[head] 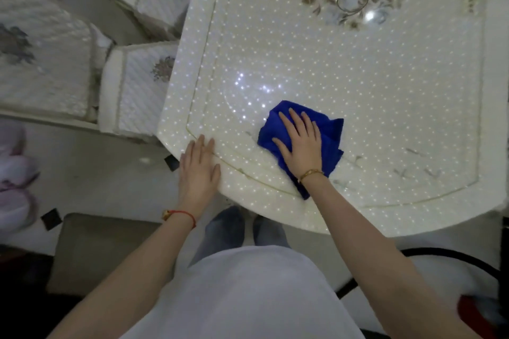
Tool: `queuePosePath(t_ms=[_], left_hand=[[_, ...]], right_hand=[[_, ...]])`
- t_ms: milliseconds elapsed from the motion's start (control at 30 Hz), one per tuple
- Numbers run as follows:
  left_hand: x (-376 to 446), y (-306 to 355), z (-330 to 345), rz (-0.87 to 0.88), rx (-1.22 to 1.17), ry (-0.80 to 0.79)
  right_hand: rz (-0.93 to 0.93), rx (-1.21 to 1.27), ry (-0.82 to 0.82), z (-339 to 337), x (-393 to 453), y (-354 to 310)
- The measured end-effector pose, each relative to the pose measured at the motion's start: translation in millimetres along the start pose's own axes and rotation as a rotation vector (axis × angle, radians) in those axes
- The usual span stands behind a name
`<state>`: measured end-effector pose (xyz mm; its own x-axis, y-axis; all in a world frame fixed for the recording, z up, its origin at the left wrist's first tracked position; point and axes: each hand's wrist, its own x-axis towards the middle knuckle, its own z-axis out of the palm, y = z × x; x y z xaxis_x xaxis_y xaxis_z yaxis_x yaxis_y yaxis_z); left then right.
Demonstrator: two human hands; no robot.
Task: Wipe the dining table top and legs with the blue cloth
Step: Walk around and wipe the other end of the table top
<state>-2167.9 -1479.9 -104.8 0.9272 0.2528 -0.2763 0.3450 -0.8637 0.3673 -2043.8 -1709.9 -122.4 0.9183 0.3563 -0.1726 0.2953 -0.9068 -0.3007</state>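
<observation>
At the near edge of the dining table [358, 96], the left hand [199, 170] rests flat with fingers straight, steadying. Just beyond, towards the near left corner, the right hand [301, 143] presses flat on the blue cloth [332, 132], fingers spread, gripping nothing. The cloth looks soft, light and crumpled; on this glossy top it should slide easily, so palm pressure at its centre seems best.

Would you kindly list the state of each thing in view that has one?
blue cloth: crumpled, flat on the tabletop, under the right hand.
right hand: open, pressing the cloth.
left hand: open, resting on the table edge.
dining table: glossy top, bare apart from the cloth.
</observation>
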Motion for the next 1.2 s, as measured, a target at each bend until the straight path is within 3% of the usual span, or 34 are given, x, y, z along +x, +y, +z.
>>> queuePosePath(t_ms=[67,233,367,500,600,733,800,867,933,1000,1100,1200], left_hand=[[0,-3,1,0.006,-0.006,-0.004],[0,-8,3,0.011,-0.013,0.001],[-1,-7,0,0.015,-0.031,-0.011],[0,-7,-2,0.014,-0.025,-0.017],[1,-10,-3,0.028,-0.002,-0.015],[1,-11,-5,0.034,-0.006,-0.039],[1,-10,-6,0.045,-0.003,-0.030],[2,-10,-7,0.041,-0.006,-0.039],[1,-9,-7,0.040,-0.004,-0.046],[1,-9,-7,0.041,0.004,-0.049],[1,-10,-7,0.044,0.015,-0.045],[2,-11,-7,0.052,0.017,-0.048]], right_hand=[[-0.002,-0.012,0.005,9,-6,-20],[-0.438,-0.058,-0.206,13,-78,-11],[-0.312,-0.028,-0.149,0,-43,11],[-0.121,-0.039,-0.046,9,27,-37],[-0.259,-0.070,-0.090,20,1,-59],[-0.458,-0.088,-0.182,13,-57,-19],[-0.387,-0.068,-0.161,3,-44,4],[-0.202,-0.035,-0.083,-4,-13,14],[0.047,-0.027,0.020,-3,17,1],[0.158,-0.013,0.064,7,26,-28],[-0.132,-0.032,-0.031,26,-22,-61],[-0.342,-0.057,-0.149,25,-80,-40]])
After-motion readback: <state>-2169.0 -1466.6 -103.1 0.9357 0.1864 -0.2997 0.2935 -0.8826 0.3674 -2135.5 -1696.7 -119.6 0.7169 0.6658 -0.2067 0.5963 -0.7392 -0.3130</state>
